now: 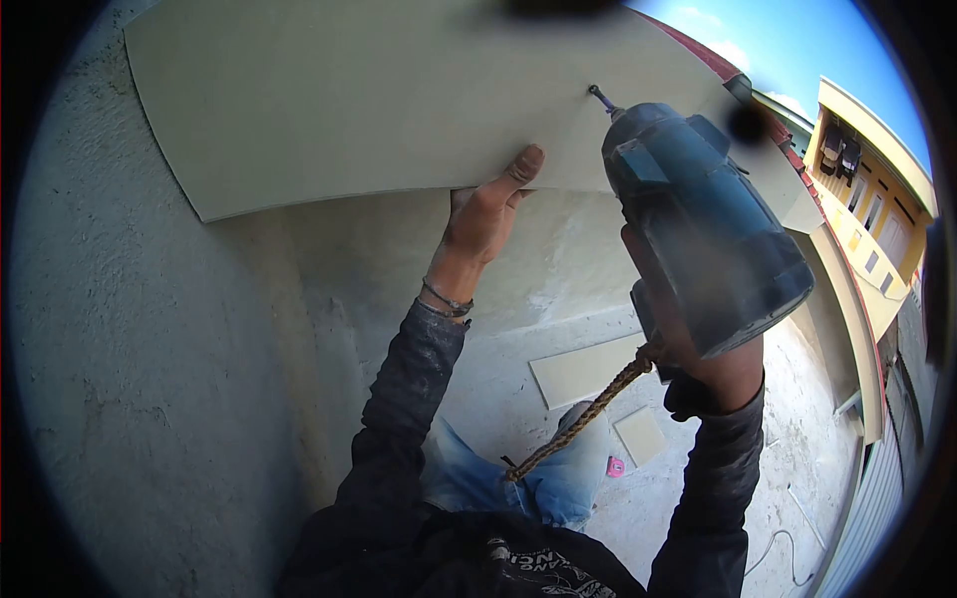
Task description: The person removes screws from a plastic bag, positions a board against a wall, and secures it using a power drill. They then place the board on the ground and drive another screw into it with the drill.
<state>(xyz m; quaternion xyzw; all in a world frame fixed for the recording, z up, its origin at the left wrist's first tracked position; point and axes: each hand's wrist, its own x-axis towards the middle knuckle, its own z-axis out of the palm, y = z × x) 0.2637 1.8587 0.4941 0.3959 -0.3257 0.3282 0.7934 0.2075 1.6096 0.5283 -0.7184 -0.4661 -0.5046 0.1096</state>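
A large pale board (pixel 369 100) spans the upper part of the head view. My left hand (pixel 483 221) grips its near edge, with the thumb against the facing surface and the fingers mostly hidden behind the edge. In my right hand (pixel 713 364) is a blue and black cordless drill (pixel 698 209), my fingers wrapped around its handle and partly hidden by its body. From the drill's nose a thin bit (pixel 603 99) reaches to the board, where a small dark screw head seems to sit at its tip. A braided rope (pixel 578 429) hangs from the drill's handle.
A rough grey wall (pixel 110 339) rises on the left. Below lie a pale board piece (pixel 583 369), a smaller offcut (pixel 640 437) and a pink tape measure (pixel 615 466) on the dusty floor. A thin cable (pixel 793 558) lies lower right. Beyond stands a yellow building (pixel 872 219).
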